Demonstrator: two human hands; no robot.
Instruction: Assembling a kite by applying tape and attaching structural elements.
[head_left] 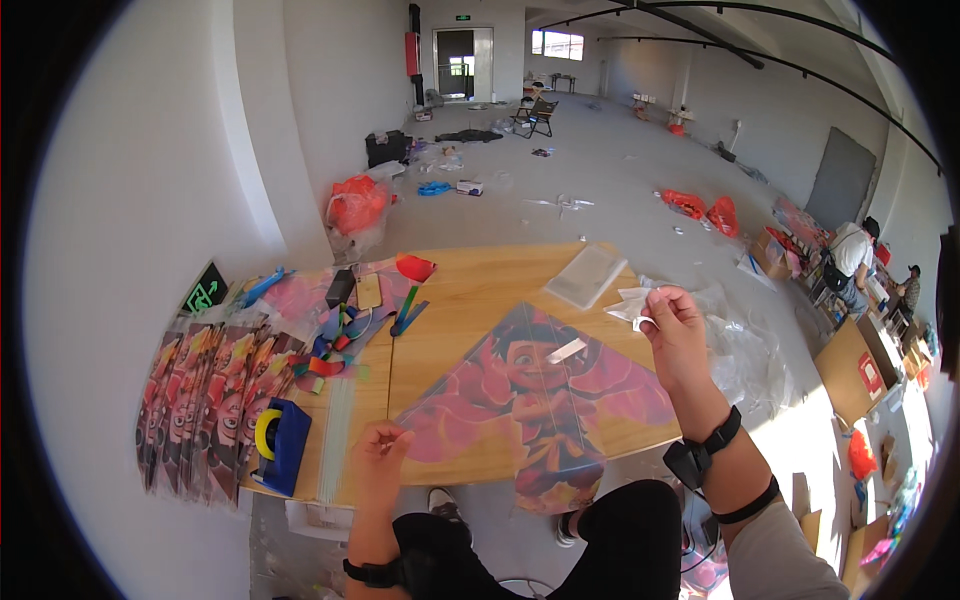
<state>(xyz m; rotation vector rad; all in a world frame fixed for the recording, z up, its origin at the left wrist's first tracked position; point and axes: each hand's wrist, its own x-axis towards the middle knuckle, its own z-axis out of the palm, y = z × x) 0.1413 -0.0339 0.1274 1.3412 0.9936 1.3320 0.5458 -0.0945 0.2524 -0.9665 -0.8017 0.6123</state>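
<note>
A kite [480, 385] printed with a cartoon figure and pink petal shapes lies spread on the wooden table [450, 290]. On its upper middle rests a small whitish strip [567, 350]. My right hand [677, 325] is raised above the kite's right side, with thumb and fingers pinched on a small curled white strip [643, 323]. By the kite's left tip, near the front table edge, is my left hand [382, 445]. Its fingers are curled together and slightly blurred; whatever they hold, if anything, is too small to make out.
A blue tape dispenser [284, 450] with yellow tape stands left of thin pale rods [338, 440]. Stacked printed kites [215, 400] hang over the left edge. Coloured ribbons [345, 335], a phone [369, 291] and a clear plastic packet [586, 276] lie farther back. Crumpled plastic [745, 350] is at right.
</note>
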